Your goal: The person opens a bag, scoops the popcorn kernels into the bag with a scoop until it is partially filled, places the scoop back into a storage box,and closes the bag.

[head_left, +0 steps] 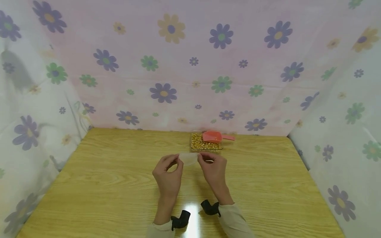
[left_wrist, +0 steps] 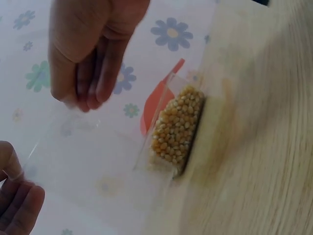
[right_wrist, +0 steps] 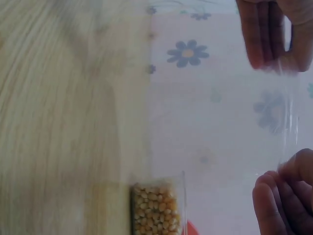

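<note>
My left hand (head_left: 169, 175) and right hand (head_left: 212, 167) each pinch one end of the upper edge of a thin clear plastic bag (head_left: 188, 159), held stretched above the table. In the left wrist view, the see-through bag (left_wrist: 88, 156) hangs below the fingertips, and the flowered backdrop shows through it. The right wrist view shows the edge drawn fairly straight between both hands. Beyond the hands stands a clear rectangular container (head_left: 206, 148) of yellow corn kernels (head_left: 197, 141). A pink-red scoop (head_left: 212, 136) lies on the kernels, its handle sticking out to the right.
A wood-grain table (head_left: 104, 178) spreads under the hands. Flowered cloth (head_left: 193, 76) hangs at the back and along both sides. Black curved pieces (head_left: 181, 219) are strapped to both wrists.
</note>
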`<state>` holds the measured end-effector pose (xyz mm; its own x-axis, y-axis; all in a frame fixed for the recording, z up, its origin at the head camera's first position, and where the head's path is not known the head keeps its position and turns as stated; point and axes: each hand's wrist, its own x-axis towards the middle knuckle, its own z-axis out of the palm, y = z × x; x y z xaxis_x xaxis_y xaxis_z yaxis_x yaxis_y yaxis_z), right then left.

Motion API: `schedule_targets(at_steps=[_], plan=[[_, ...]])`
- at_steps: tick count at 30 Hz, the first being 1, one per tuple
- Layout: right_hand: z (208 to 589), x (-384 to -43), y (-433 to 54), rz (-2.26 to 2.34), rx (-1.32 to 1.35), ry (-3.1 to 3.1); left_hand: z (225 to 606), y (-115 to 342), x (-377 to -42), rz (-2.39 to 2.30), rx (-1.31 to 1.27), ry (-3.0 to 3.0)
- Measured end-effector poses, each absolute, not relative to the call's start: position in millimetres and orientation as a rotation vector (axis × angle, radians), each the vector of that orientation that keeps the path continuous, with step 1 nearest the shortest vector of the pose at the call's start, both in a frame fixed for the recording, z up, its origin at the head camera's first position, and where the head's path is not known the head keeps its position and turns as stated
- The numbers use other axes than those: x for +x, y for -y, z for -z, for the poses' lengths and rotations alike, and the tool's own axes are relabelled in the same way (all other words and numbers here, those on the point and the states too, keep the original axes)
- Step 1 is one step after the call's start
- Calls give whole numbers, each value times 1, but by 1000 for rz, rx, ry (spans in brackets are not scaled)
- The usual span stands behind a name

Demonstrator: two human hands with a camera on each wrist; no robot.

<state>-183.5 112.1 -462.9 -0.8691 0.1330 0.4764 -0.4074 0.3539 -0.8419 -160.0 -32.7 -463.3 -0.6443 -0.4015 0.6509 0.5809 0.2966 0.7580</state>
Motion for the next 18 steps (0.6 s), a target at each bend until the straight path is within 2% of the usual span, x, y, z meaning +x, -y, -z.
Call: schedule_targets(at_steps=[8, 18], plan=[[458, -182, -115, -1599, 212, 2173, 467, 30, -162, 1444, -130, 1772], [450, -182, -106, -1600, 300, 2263, 466, 28, -160, 1560, -120, 1814]])
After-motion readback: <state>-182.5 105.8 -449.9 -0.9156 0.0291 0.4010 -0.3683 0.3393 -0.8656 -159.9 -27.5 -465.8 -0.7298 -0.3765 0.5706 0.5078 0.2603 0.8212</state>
